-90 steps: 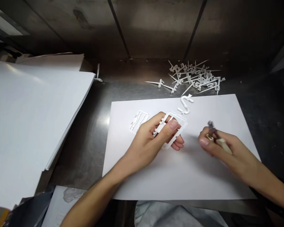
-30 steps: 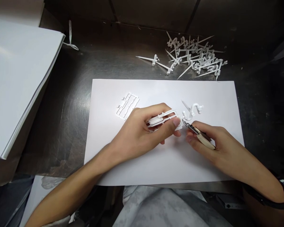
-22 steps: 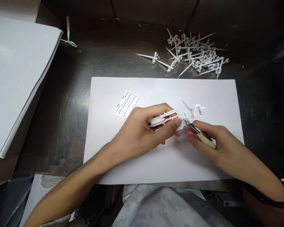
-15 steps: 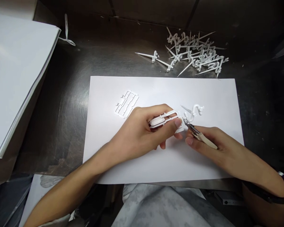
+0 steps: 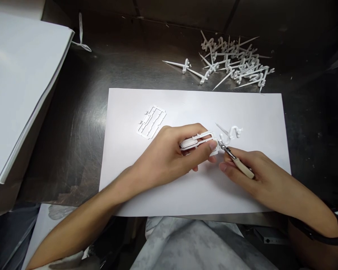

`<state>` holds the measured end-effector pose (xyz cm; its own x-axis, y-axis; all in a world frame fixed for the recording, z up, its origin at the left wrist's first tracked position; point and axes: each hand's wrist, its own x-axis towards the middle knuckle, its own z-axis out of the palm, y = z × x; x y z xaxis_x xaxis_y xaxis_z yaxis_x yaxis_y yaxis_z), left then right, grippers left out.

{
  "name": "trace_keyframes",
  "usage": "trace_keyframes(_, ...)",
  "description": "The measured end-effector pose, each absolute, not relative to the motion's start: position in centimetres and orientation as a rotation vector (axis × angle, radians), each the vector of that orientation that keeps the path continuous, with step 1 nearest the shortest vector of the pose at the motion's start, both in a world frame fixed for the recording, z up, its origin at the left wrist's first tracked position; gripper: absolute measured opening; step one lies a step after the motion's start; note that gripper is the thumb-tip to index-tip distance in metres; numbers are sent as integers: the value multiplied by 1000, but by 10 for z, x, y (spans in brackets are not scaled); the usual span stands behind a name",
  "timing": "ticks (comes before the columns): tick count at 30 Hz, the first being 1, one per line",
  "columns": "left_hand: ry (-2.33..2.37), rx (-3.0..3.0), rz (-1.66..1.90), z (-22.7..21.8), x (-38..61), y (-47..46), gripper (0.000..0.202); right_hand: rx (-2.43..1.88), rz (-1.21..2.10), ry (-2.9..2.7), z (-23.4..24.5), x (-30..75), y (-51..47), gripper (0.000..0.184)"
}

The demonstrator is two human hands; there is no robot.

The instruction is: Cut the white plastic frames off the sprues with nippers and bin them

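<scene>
Above the white paper (image 5: pixel 169 200), my left hand (image 5: pixel 171 150) is closed around a white plastic frame piece (image 5: pixel 189 143), its thumb pressed near the right end. My right hand (image 5: pixel 250 168) grips small nippers (image 5: pixel 242 167) with pale handles and metal jaws. The jaw tips sit at the right end of the frame piece. Just past them is a white curved sprue (image 5: pixel 234 132) with a thin spike; whether it is still joined to the frame piece I cannot tell. A flat white plastic frame (image 5: pixel 151 122) lies on the paper beyond my left hand.
A pile of white spiky sprues (image 5: pixel 236 62) lies on the dark metal table (image 5: pixel 129 63) beyond the paper. At the left stands a large white box-like object (image 5: pixel 25 75), with a white looped strip (image 5: pixel 81 41) by its corner.
My right hand has turned the nippers slightly, so the handles point more downward. My left hand keeps its hold on the frame piece. The whole view has shifted a little.
</scene>
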<state>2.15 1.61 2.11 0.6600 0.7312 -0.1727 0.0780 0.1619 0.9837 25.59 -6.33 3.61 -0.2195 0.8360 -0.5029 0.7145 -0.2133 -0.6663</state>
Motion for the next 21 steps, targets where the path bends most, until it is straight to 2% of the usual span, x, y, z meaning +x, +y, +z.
trace_keyframes(9, 723, 1361, 456, 11, 21, 16, 8, -1897, 1376, -1901, 30, 255, -66, 40)
trace_keyframes(15, 722, 1344, 427, 9, 22, 18, 10, -1922, 1308, -1952, 19, 261, -72, 28)
trace_keyframes(21, 764, 1289, 431, 8, 21, 20, 19, -1981, 1282, -1853, 18, 261, -68, 47)
